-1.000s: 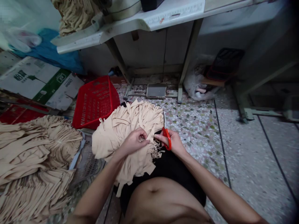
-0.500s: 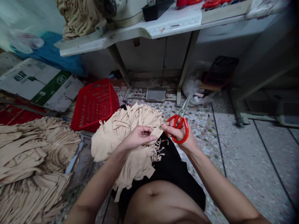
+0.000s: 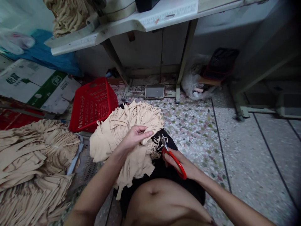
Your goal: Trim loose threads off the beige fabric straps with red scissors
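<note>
Hidden fingers, covered lap, cropped surroundings.
The left hand hides its lower fingers beneath the thumb and the pinched beige fabric strips; the right hand has some fingers out of sight around the red-handled scissors, whose tips may or may not touch cloth. The strips cover part of the black trousers. The top edge crops the sewing machine and black tray; the left edge cuts the carton, its smallest print unreadable. The plastic bag's contents are unclear.
</note>
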Tool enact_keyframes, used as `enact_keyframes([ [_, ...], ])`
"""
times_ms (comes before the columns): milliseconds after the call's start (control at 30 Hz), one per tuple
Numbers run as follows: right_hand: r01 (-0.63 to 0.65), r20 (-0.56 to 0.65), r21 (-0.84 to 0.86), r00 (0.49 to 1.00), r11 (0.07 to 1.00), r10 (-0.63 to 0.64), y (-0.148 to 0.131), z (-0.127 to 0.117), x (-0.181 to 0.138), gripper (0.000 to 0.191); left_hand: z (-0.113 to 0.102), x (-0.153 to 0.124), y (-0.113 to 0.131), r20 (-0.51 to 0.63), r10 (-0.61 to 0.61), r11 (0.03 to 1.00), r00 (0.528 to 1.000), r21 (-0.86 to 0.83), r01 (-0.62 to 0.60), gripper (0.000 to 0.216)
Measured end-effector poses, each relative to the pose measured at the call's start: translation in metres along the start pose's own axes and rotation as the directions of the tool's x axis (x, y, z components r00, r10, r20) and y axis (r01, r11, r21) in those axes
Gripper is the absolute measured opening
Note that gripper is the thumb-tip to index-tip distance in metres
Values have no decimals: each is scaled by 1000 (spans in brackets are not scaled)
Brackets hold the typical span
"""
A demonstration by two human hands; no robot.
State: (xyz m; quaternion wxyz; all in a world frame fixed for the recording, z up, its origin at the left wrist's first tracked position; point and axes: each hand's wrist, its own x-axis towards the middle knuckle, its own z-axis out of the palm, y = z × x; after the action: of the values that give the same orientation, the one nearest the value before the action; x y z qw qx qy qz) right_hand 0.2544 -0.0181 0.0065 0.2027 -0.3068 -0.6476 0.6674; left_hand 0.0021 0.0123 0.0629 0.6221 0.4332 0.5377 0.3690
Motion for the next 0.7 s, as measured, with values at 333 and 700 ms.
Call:
enact_keyframes([
  [333, 49, 26, -156, 999, 987, -45, -11, -11, 14, 42, 7, -6, 9, 98, -29, 995, 995, 94, 19, 36],
  [700, -120, -100, -8, 988, 993, 119, 8, -5, 12, 55, 11, -6, 12, 71, -68, 987, 995, 152, 56, 41],
])
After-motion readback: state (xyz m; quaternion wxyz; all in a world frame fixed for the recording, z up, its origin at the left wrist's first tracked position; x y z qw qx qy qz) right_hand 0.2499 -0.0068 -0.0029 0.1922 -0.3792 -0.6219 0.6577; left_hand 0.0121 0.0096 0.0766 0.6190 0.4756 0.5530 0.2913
